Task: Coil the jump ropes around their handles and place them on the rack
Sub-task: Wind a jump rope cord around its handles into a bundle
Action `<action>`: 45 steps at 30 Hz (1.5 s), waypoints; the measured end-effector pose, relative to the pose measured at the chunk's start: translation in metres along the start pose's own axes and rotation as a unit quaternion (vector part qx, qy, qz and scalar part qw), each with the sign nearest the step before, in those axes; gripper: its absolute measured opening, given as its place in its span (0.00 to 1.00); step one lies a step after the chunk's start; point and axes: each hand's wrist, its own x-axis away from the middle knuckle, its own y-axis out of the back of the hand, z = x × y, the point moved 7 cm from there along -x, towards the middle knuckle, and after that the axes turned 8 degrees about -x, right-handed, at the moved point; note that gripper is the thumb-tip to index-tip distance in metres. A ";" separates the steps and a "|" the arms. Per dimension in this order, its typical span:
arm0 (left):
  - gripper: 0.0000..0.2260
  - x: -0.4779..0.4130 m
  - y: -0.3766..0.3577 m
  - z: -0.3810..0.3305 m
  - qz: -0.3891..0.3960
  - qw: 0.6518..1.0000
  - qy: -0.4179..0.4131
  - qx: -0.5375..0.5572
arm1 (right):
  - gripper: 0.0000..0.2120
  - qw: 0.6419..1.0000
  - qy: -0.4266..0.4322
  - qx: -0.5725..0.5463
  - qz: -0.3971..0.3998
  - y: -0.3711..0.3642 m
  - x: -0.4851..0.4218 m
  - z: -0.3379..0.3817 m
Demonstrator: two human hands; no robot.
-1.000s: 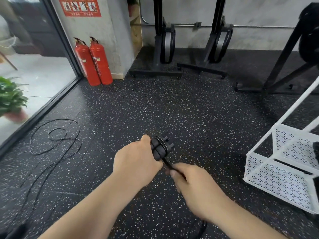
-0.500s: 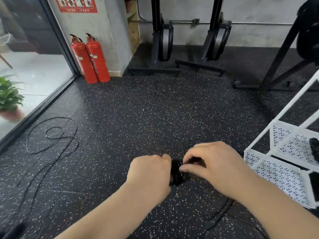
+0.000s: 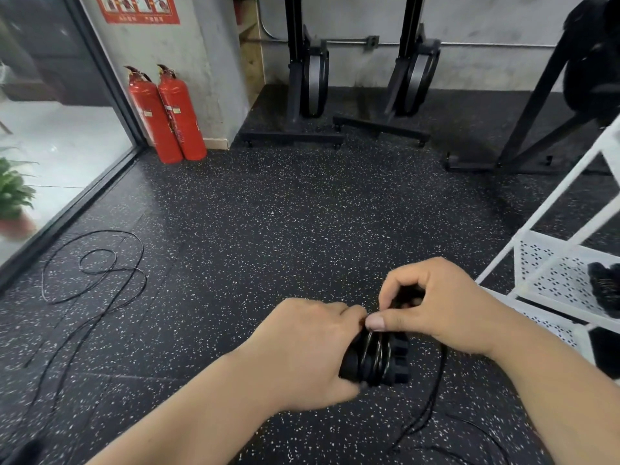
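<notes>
The left hand (image 3: 302, 350) is wrapped around the black jump rope handles (image 3: 391, 362), fingers curled under them and thumb on top, low in the view at about 6 o'clock. The handles lie side by side as one bundle. Their long axis runs roughly from 9 to 3 o'clock, and the ribbed free end sticks out of the fist toward 3 o'clock. Several turns of the thin black rope (image 3: 375, 354) cross the bundle at right angles to that axis, running from 12 to 6 o'clock, packed close together just beside the left knuckles.

The right hand (image 3: 446, 307) hovers at about 1 o'clock of the bundle, thumb and curled forefinger pinched on the rope just above the coils. The thumb tip touches the left hand's forefinger. The slack of the rope hangs down past the right wrist and trails on the speckled floor (image 3: 285, 213) toward 5 o'clock.

A second jump rope (image 3: 100, 271) lies loose and looped on the floor at 9 o'clock, well apart from the hands. The white perforated rack (image 3: 536, 260) stands at 3 o'clock, with a dark bundle (image 3: 604, 286) on its shelf. Two red fire extinguishers (image 3: 167, 112) stand against the wall at 11 o'clock.
</notes>
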 end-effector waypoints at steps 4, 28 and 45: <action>0.25 0.001 0.005 -0.007 -0.009 1.000 -0.018 0.023 | 0.16 1.000 0.005 -0.018 -0.001 -0.001 0.000 -0.004; 0.17 0.016 0.002 0.066 -0.125 0.860 0.332 0.367 | 0.22 0.991 -0.071 0.028 -0.111 -0.048 -0.014 -0.027; 0.14 0.010 -0.032 0.098 0.055 0.947 0.314 0.050 | 0.17 0.900 0.143 0.387 -0.137 -0.048 0.017 0.039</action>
